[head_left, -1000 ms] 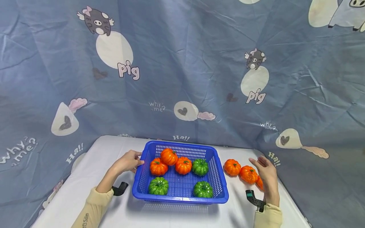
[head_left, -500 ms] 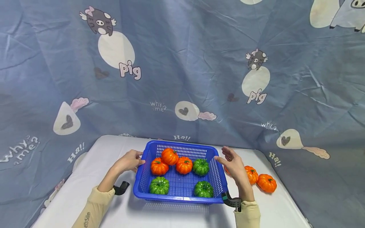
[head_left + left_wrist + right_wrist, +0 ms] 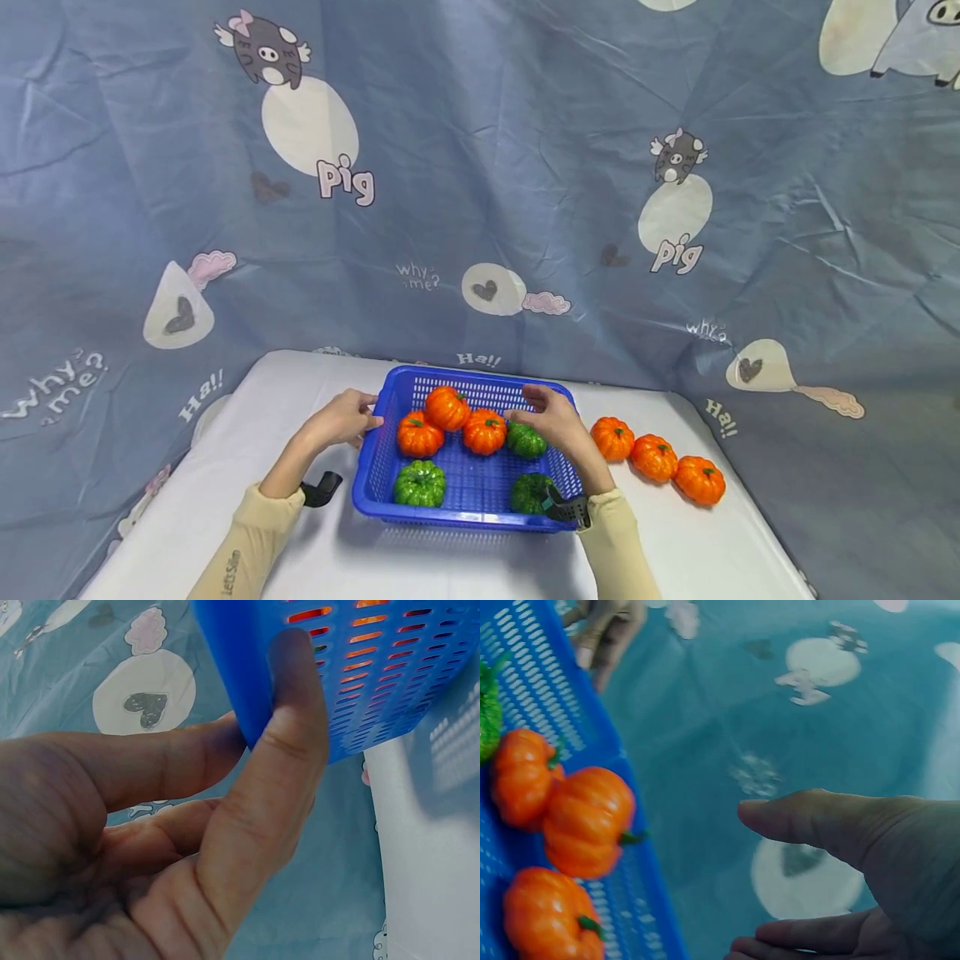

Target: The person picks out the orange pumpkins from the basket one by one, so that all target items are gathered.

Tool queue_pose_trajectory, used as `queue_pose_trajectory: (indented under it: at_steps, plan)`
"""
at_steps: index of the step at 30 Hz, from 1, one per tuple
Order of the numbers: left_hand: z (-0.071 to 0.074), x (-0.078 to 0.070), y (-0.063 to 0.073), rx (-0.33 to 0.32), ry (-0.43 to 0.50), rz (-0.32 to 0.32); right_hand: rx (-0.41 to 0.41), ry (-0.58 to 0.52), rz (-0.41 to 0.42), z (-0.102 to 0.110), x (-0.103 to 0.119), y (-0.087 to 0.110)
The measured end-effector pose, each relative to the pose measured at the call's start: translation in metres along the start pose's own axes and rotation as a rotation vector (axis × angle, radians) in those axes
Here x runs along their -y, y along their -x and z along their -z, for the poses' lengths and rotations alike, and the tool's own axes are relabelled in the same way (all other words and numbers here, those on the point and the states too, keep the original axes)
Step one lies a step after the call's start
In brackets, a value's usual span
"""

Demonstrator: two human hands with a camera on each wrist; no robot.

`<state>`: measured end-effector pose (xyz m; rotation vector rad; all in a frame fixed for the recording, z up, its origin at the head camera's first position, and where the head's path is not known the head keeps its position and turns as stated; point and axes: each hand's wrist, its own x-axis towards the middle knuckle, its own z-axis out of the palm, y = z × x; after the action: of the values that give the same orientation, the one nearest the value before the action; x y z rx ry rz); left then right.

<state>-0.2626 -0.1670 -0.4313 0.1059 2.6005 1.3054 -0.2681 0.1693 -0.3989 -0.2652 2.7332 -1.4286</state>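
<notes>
A blue plastic basket [image 3: 465,518] with perforated walls contains orange pumpkins [image 3: 447,408], three of them grouped at the back left, and green pumpkins [image 3: 420,483] at the front and right. My left hand [image 3: 345,419] pinches the basket's left rim; in the left wrist view the thumb and a finger [image 3: 296,705] lie on either side of it. Over the basket's right half hovers my right hand [image 3: 553,417], fingers spread and holding nothing, partly covering a green pumpkin [image 3: 528,443]. The right wrist view has the thumb [image 3: 802,817] apart from the fingers, with air between.
Right of the basket, three more orange pumpkins [image 3: 654,458] lie in a slanting row on the white table [image 3: 420,571]. A blue patterned cloth [image 3: 480,183] hangs behind the table and along its sides.
My right hand has moved left, from beside the outer orange pumpkins to above the basket's right part, uncovering that row. The left hand keeps its place on the rim.
</notes>
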Motion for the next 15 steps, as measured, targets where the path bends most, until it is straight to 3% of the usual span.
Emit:
queue_pose_trajectory:
  at_steps: [8,15]
  plan:
    - [-0.001,0.002,-0.001,0.000,0.031,-0.002,0.154,0.093,-0.013,-0.036,0.012,-0.027]
    - [-0.001,0.002,0.002,-0.007,0.025,-0.017,0.184,0.176,-0.027,-0.061,0.014,-0.047]
